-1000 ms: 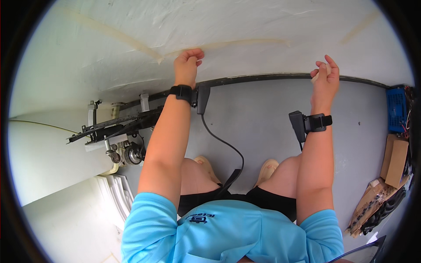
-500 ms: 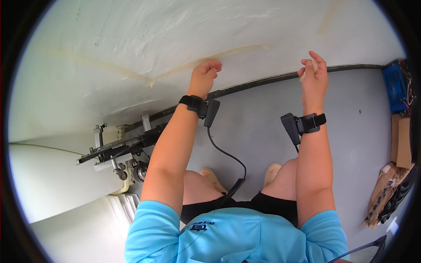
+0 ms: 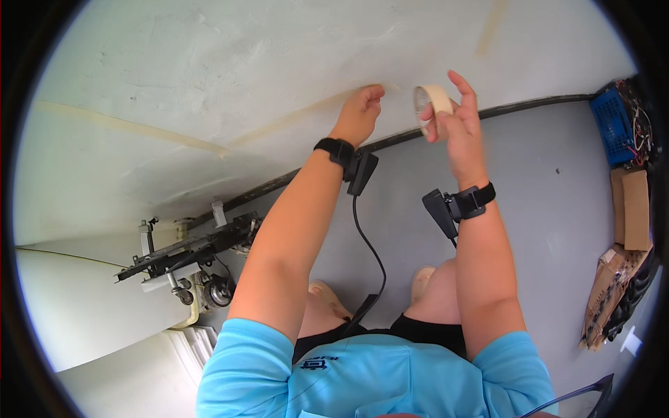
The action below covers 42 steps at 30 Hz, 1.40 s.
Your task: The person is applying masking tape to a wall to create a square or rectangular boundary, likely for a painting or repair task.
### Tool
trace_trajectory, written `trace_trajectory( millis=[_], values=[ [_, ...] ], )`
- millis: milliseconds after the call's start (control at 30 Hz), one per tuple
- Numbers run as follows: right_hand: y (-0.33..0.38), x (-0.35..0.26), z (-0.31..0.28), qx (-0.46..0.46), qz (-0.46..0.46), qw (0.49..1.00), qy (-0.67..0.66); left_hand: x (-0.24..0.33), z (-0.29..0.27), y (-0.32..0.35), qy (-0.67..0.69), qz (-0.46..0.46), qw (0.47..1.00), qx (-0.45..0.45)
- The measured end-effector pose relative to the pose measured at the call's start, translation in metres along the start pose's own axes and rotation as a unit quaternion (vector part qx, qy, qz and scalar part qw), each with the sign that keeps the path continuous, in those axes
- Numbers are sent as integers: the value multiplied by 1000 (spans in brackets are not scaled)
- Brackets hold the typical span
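Note:
My right hand (image 3: 454,118) holds a beige roll of masking tape (image 3: 431,104) up in front of the white wall (image 3: 209,70). My left hand (image 3: 359,111) presses with closed fingers on the wall at the end of a beige tape strip (image 3: 293,118) that runs down to the left. Another strip (image 3: 125,125) meets it from the far left. The two hands are close together, about a hand's width apart. Both wrists wear black bands with small black devices.
A black baseboard (image 3: 529,104) runs along the wall's foot above the grey floor (image 3: 557,209). A metal frame with castors (image 3: 188,258) stands at the left. A blue crate (image 3: 614,125) and cardboard boxes (image 3: 631,209) lie at the right.
The view has swung left. My left hand has slid right along the tape strip. My right hand has come closer to the left hand, and the tape roll now shows in it.

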State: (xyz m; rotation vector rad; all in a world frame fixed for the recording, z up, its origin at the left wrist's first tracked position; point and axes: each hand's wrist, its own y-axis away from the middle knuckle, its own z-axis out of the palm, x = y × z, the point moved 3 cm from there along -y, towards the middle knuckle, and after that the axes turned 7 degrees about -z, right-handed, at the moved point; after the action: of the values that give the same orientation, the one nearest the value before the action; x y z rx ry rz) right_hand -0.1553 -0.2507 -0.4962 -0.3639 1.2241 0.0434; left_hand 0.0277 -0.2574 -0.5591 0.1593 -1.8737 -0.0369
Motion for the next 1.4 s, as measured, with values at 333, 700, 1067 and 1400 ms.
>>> trace_trajectory(
  millis=[333, 700, 1067, 1400],
  values=[
    [34, -16, 71, -286, 77, 944, -146, 41, -24, 150, 330, -63, 934, 125],
    [64, -8, 115, -323, 166, 927, -93, 39, -57, 195, 112, 85, 953, 268],
    [94, 17, 126, -232, 120, 964, -51, 21, -59, 208, 216, -7, 969, 120],
    [80, 6, 119, -257, -41, 948, 184, 25, -59, 202, 45, 4, 986, 158]
  ],
)
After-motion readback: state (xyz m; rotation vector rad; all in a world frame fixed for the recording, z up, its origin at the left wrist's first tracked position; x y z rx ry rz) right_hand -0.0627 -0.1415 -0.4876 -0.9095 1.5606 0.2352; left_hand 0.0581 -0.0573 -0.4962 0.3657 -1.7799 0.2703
